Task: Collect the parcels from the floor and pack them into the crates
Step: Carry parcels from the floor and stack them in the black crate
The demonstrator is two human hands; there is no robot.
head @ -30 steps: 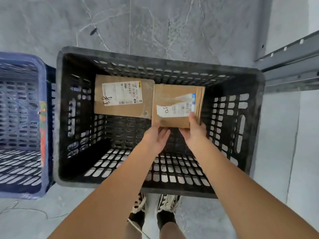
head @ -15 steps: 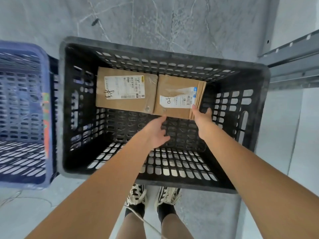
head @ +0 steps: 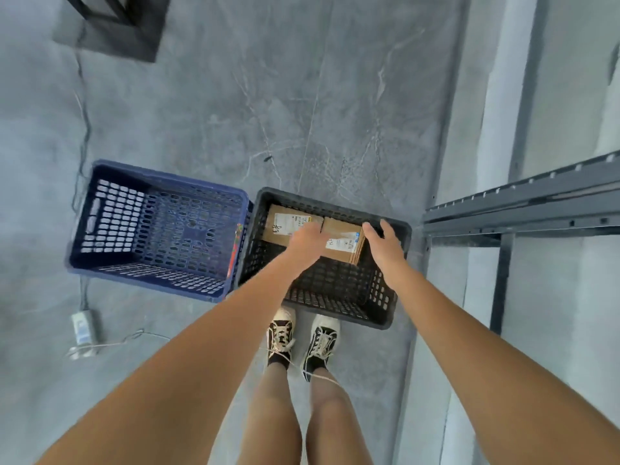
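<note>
- Two crates stand side by side on the grey floor (head: pixel 335 95), touching or nearly so: a blue crate (head: pixel 80 226) to the left and a black crate (head: pixel 401 263) to the right.
- Two brown parcels stand against the far wall inside the black crate, next to each other. The left parcel (head: pixel 281 226) carries a white label with a handwritten mark; the right parcel (head: pixel 342 241) also has a white label with a blue edge.
- The blue crate shows only its slotted floor and walls.
- The left hand (head: pixel 307 239) hangs above the black crate, in front of the seam between the two parcels. Its grip is loose, the fingers relaxed and holding nothing. Whether it touches a parcel I cannot tell, since the hand is blurred.
- The right hand (head: pixel 384 245) hovers just right of the right parcel, over the crate's right side. Its grip is wide, fingers spread, holding nothing.
- Both bare forearms reach forward from the bottom of the view.
- The person stands just behind the black crate, in black and cream shoes (head: pixel 302 337) with loose laces.
- A grey metal rack (head: pixel 523 209) stands to the right of the black crate.
- On the floor to the left, nearer than the blue crate, lies a power strip (head: pixel 82 328) with a thin cable.
- A dark frame (head: pixel 114 25) sits at the top left.
</note>
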